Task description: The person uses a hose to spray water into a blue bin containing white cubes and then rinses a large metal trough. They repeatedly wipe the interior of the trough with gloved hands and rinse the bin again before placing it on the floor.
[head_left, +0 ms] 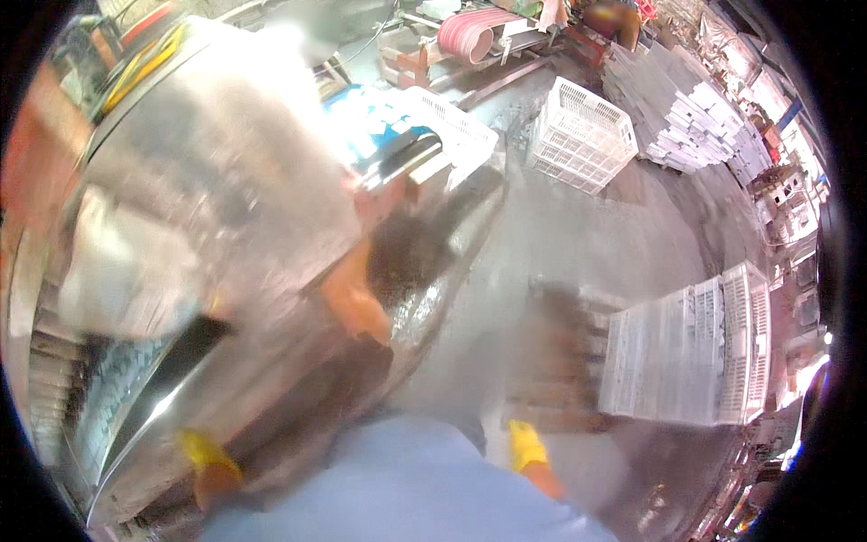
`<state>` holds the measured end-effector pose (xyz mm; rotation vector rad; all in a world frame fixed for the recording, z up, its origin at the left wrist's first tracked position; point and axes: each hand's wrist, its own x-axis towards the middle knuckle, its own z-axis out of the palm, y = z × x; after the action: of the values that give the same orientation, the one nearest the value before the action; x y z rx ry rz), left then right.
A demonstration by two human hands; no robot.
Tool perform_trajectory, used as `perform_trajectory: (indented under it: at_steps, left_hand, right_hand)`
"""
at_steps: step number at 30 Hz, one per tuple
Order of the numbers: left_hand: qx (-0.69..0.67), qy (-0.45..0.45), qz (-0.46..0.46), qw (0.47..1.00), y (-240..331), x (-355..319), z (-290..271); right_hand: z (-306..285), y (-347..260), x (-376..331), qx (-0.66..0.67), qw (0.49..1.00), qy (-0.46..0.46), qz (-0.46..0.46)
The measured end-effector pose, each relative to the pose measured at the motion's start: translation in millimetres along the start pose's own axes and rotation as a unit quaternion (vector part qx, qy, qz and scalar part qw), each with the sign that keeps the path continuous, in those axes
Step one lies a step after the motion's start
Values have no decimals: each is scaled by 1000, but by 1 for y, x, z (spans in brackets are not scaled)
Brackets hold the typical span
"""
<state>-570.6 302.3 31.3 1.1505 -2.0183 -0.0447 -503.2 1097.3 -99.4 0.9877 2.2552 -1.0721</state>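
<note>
My left hand (202, 449), in a yellow glove, hangs beside a long brown and grey surface (298, 397). It is smeared by motion, and its fingers cannot be made out. To its left a shiny metal edge (163, 402) curves down past a bluish patterned panel (113, 388). My right hand (526, 444), also yellow-gloved, hangs low at my right side over the floor. No held object shows at it, though blur hides how its fingers are set. Nearest to it is a wooden pallet (560, 384).
A stack of white plastic crates (664, 361) stands at the right. Another white crate stack (582, 135) is farther off, beside piled grey-white bars (695, 126). Ahead, an orange block-like part (357, 303) stands on the machine or bench, blurred. A pink ribbed roll (465, 38) lies at the back.
</note>
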Motion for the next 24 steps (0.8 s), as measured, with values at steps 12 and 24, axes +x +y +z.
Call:
perform_trajectory:
  at_steps: [12, 24]
  left_hand:
    - [-245, -579, 235, 741, 505, -291, 106]
    - [-138, -193, 85, 968, 718, -37, 330]
  right_hand:
    - [-196, -211, 242, -60, 997, 45, 17]
    - [-187, -278, 346, -25, 995, -72, -59]
